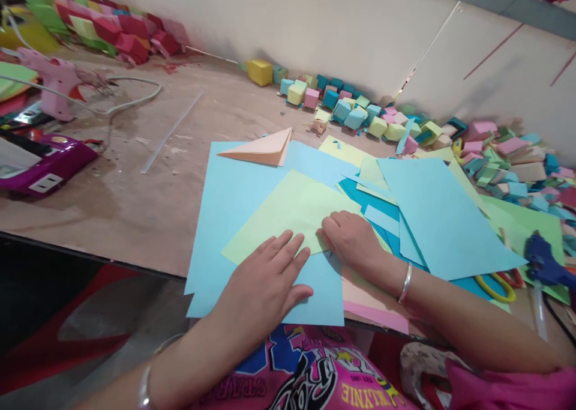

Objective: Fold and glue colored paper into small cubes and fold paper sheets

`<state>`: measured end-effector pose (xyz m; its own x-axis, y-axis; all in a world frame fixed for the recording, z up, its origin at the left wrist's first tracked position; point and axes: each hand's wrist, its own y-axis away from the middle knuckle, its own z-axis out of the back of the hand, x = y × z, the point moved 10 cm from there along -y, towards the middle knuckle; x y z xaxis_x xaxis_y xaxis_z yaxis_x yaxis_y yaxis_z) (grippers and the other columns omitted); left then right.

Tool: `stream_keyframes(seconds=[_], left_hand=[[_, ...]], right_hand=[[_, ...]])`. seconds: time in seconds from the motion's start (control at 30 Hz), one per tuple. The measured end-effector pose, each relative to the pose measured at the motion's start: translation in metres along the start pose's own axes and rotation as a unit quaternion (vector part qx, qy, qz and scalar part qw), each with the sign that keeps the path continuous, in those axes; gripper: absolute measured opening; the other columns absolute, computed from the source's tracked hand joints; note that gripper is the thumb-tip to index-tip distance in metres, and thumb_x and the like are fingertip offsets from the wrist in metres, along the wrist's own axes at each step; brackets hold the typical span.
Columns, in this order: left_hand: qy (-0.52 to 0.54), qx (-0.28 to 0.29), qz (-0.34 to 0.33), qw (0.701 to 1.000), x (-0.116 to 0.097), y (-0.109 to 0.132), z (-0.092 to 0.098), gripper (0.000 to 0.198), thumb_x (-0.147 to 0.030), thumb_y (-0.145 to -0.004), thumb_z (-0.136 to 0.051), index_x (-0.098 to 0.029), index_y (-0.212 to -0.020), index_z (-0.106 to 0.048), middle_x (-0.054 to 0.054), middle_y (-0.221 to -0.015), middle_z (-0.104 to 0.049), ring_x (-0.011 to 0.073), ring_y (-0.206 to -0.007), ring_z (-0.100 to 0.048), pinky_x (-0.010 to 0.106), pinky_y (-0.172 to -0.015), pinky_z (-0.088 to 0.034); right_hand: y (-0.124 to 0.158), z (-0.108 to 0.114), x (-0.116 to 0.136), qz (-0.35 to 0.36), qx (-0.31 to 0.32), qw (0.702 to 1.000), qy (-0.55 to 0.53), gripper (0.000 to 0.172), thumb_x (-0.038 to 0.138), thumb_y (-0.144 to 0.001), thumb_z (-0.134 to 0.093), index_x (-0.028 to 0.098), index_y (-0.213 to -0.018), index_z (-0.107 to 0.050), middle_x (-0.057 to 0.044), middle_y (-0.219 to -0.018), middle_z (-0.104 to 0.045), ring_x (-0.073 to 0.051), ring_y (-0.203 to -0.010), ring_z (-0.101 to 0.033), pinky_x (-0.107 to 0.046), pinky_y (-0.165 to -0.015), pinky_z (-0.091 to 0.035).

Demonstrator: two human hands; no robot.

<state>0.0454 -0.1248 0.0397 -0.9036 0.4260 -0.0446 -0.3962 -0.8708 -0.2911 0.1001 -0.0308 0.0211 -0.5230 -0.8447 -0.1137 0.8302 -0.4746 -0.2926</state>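
Observation:
A light green sheet of paper (279,209) lies at a slant on larger light blue sheets (220,218). My left hand (270,278) rests on its lower edge, fingers stretched out flat and the thumb apart. At the right corner of the green sheet, my right hand (353,239) has its fingers curled in and pinches the paper edge; its fingertips are partly hidden. A folded peach paper triangle (265,149) sits on the blue paper beyond both hands.
Blue paper pieces (441,212) and yellow-handled scissors (497,287) lie to the right, near a blue glue gun (546,260). Small paper cubes (353,119) line the wall. At left are a pink glue gun (54,83), a glue stick (173,132) and a purple device (49,164).

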Motion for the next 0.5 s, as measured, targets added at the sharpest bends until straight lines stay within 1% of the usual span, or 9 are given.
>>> stream_keyframes(seconds=[0.07, 0.1, 0.17, 0.23, 0.3, 0.37, 0.43, 0.5], left_hand=[[0.010, 0.029, 0.009, 0.999, 0.002, -0.002, -0.016, 0.047, -0.043, -0.094, -0.052, -0.013, -0.130, -0.056, 0.012, -0.139, -0.054, 0.0290, -0.129, -0.050, 0.045, -0.103, -0.045], [0.013, 0.035, 0.013, 0.999, 0.004, -0.002, -0.020, 0.046, -0.041, -0.094, -0.051, -0.013, -0.131, -0.055, 0.012, -0.141, -0.053, 0.0292, -0.130, -0.049, 0.046, -0.104, -0.044], [0.016, 0.041, 0.017, 0.999, 0.005, -0.001, -0.023, 0.044, -0.038, -0.095, -0.051, -0.014, -0.132, -0.055, 0.012, -0.142, -0.052, 0.0294, -0.131, -0.048, 0.047, -0.104, -0.043], [0.012, 0.039, 0.016, 0.999, 0.005, 0.000, -0.022, 0.044, -0.037, -0.095, -0.051, -0.015, -0.133, -0.054, 0.012, -0.142, -0.052, 0.0299, -0.130, -0.049, 0.047, -0.103, -0.044], [0.005, 0.036, 0.015, 0.999, 0.004, 0.000, -0.020, 0.045, -0.036, -0.095, -0.052, -0.014, -0.133, -0.054, 0.013, -0.141, -0.053, 0.0302, -0.130, -0.049, 0.047, -0.103, -0.044], [0.000, 0.035, 0.013, 0.999, 0.003, 0.000, -0.019, 0.044, -0.035, -0.094, -0.053, -0.014, -0.133, -0.054, 0.013, -0.141, -0.053, 0.0304, -0.130, -0.049, 0.047, -0.103, -0.044], [-0.003, 0.034, 0.009, 0.999, 0.003, 0.000, -0.020, 0.043, -0.035, -0.094, -0.053, -0.013, -0.131, -0.056, 0.013, -0.141, -0.053, 0.0305, -0.130, -0.050, 0.047, -0.102, -0.044], [-0.005, 0.030, 0.006, 0.999, 0.003, 0.000, -0.020, 0.041, -0.035, -0.095, -0.052, -0.013, -0.130, -0.057, 0.013, -0.141, -0.053, 0.0302, -0.129, -0.050, 0.046, -0.102, -0.045]], right_hand=[[0.001, 0.002, -0.001, -0.002, -0.003, 1.000, 0.001, 0.031, 0.020, -0.094, -0.041, 0.018, -0.065, -0.050, -0.002, -0.059, -0.051, -0.014, -0.058, -0.035, -0.033, -0.057, -0.016], [0.001, 0.004, -0.001, -0.004, -0.006, 1.000, 0.002, 0.033, 0.024, -0.097, -0.041, 0.018, -0.065, -0.050, -0.002, -0.060, -0.052, -0.014, -0.058, -0.036, -0.033, -0.057, -0.017], [0.002, 0.008, -0.003, -0.013, -0.014, 1.000, 0.003, 0.042, 0.037, -0.099, -0.039, 0.018, -0.065, -0.051, -0.003, -0.060, -0.052, -0.014, -0.058, -0.037, -0.032, -0.058, -0.017], [0.003, 0.010, -0.005, -0.021, -0.007, 1.000, -0.003, 0.051, 0.050, -0.099, -0.036, 0.017, -0.063, -0.051, -0.003, -0.058, -0.052, -0.014, -0.056, -0.038, -0.032, -0.057, -0.017], [0.003, 0.007, -0.005, -0.022, 0.029, 0.999, -0.014, 0.056, 0.058, -0.096, -0.035, 0.017, -0.061, -0.051, -0.004, -0.057, -0.053, -0.013, -0.054, -0.039, -0.031, -0.056, -0.016], [0.003, 0.001, -0.005, -0.021, 0.084, 0.996, -0.025, 0.057, 0.061, -0.094, -0.038, 0.017, -0.061, -0.053, -0.004, -0.056, -0.054, -0.013, -0.053, -0.040, -0.031, -0.055, -0.014], [0.004, -0.004, -0.008, -0.023, 0.136, 0.990, -0.036, 0.054, 0.059, -0.093, -0.044, 0.016, -0.063, -0.055, -0.004, -0.057, -0.057, -0.013, -0.054, -0.043, -0.031, -0.054, -0.013], [0.005, -0.007, -0.012, -0.029, 0.175, 0.983, -0.046, 0.048, 0.054, -0.093, -0.050, 0.017, -0.063, -0.056, -0.004, -0.059, -0.059, -0.013, -0.055, -0.045, -0.031, -0.054, -0.013]])
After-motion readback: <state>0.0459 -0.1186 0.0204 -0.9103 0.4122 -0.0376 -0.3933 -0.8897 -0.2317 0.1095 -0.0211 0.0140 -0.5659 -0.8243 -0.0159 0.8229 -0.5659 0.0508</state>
